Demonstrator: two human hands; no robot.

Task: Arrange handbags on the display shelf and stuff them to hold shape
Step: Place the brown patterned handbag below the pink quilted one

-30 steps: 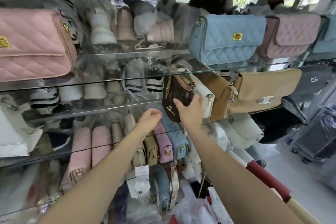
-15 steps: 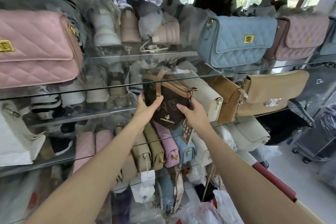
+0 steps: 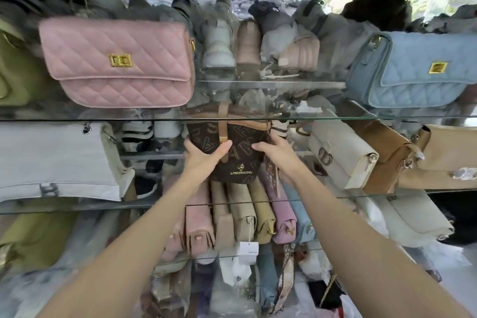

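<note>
A dark brown patterned handbag (image 3: 240, 165) with a tan strap and trim sits upright in the gap on the middle glass shelf (image 3: 77, 206). My left hand (image 3: 204, 156) grips its left side, thumb across the front. My right hand (image 3: 277, 153) holds its right side. The bag's top is partly hidden behind the front edge of the upper glass shelf (image 3: 387, 118).
A pink quilted bag (image 3: 118, 62) and a blue quilted bag (image 3: 418, 70) stand on the upper shelf. A white bag (image 3: 56, 160) is left of my hands; cream (image 3: 340, 152) and tan bags (image 3: 387, 152) are to the right. Several small bags (image 3: 245, 217) stand in a row below.
The brown bag has moved left from beside the cream bag into the shelf's middle gap. My left hand came up and took its left side; the view shifted left.
</note>
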